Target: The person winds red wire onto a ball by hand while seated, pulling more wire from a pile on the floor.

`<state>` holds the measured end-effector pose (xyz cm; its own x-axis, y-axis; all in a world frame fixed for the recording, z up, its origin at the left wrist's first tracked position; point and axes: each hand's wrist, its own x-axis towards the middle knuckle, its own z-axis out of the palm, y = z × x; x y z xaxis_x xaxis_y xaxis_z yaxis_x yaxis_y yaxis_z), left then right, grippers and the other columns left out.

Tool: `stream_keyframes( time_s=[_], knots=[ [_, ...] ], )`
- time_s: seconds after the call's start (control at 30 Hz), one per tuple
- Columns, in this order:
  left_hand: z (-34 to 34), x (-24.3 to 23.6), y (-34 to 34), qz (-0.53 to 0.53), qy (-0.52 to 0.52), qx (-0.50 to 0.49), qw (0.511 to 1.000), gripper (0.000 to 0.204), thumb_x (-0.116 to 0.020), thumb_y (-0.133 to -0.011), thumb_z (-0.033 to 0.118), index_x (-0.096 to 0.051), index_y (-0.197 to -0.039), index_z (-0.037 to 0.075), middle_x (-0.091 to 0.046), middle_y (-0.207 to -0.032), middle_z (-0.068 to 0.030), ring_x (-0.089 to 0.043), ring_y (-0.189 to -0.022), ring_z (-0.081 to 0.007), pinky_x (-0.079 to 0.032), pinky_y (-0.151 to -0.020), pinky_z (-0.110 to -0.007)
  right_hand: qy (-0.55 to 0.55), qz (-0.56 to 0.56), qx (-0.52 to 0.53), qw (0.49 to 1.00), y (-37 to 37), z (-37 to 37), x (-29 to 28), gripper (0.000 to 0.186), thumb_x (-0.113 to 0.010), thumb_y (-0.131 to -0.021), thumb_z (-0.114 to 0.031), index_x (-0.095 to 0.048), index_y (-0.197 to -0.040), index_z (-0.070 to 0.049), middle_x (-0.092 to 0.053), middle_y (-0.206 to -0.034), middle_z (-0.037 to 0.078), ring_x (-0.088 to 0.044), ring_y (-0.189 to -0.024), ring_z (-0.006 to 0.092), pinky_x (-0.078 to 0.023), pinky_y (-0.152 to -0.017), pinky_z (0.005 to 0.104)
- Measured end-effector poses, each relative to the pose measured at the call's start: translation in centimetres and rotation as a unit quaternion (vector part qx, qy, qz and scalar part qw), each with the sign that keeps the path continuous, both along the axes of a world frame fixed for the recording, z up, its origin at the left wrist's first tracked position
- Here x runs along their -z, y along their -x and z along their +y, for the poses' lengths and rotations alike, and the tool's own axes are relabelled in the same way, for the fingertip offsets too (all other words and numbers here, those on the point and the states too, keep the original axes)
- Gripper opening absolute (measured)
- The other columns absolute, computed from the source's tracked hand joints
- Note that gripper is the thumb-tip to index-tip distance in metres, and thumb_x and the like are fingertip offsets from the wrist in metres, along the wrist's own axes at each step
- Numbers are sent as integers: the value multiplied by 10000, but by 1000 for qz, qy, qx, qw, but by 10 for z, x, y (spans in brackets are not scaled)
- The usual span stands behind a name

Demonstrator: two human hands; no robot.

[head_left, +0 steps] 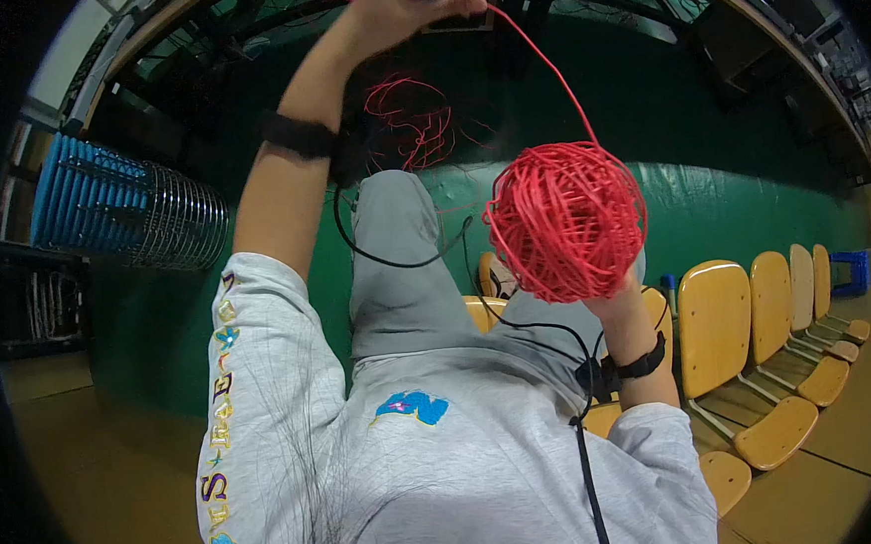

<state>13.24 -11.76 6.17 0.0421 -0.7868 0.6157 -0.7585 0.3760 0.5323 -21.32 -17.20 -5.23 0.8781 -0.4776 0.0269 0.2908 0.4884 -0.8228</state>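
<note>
My left hand [415, 12] is raised at the top of the view, its fingers pinched on a strand of red cord [548, 61]. From those fingertips the strand curves down to the right and runs into a big round ball of red cord [567, 222]. My right hand [620, 306] supports the ball from below and behind, and most of its fingers are hidden by it. Past my knees, a loose tangle of the same red cord [414, 124] lies on the dark green floor.
A black cable [548, 325] loops across my lap and legs. Stacked blue stools [117, 202] with metal legs are on the left. Wooden chairs [715, 330] line the right, with a blue crate [848, 274] beyond. Desks [789, 11] border the far side.
</note>
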Motion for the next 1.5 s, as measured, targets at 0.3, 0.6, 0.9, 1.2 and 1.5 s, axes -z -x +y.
stream_keyframes(
  time_s=[0.3,0.6,0.9,1.2,1.5],
  knots=[
    [-12,103,97,349,-147,74,923,223,-569,-896,213,-651,-901,6,-639,-804,-32,-580,-792,-95,-475,-746,-249,-77,-124,79,986,-2,-28,-37,830,-662,-703,-569,-358,-1349,-146,-402,-1358,79,-403,-1239,280,-405,-988,469],
    [-19,119,187,98,-187,-8,977,417,-414,-929,422,-556,-885,33,-619,-775,-148,-599,-733,-312,-448,-642,-394,4,-160,249,955,-15,-56,-54,880,-716,-677,-539,-294,-1369,-197,-317,-1398,95,-361,-1257,333,-439,-960,461],
    [-6,82,219,-1,-198,-12,980,364,-530,-861,417,-563,-887,56,-600,-669,-165,-590,-628,-367,-457,-558,-446,558,7,534,635,-12,-63,-15,975,-833,-593,-129,-220,-1351,-124,-258,-1385,165,-345,-1245,334,-383,-1003,459],
    [40,26,142,-206,-144,-37,967,198,-613,-820,287,-644,-813,92,-610,-679,-66,-618,-641,-215,-486,-558,-317,765,7,421,487,15,-84,-23,981,-867,-555,-165,-265,-1326,-243,-265,-1386,176,-324,-1260,399,-375,-1003,502],
    [10,-30,90,-123,-51,102,986,183,-653,-785,224,-695,-825,51,-634,-739,-48,-604,-661,-169,-487,-601,-266,708,-1,303,637,17,-44,-8,1020,-871,-546,-277,-227,-1337,-275,-247,-1389,201,-310,-1263,416,-363,-1007,534]
  ],
)
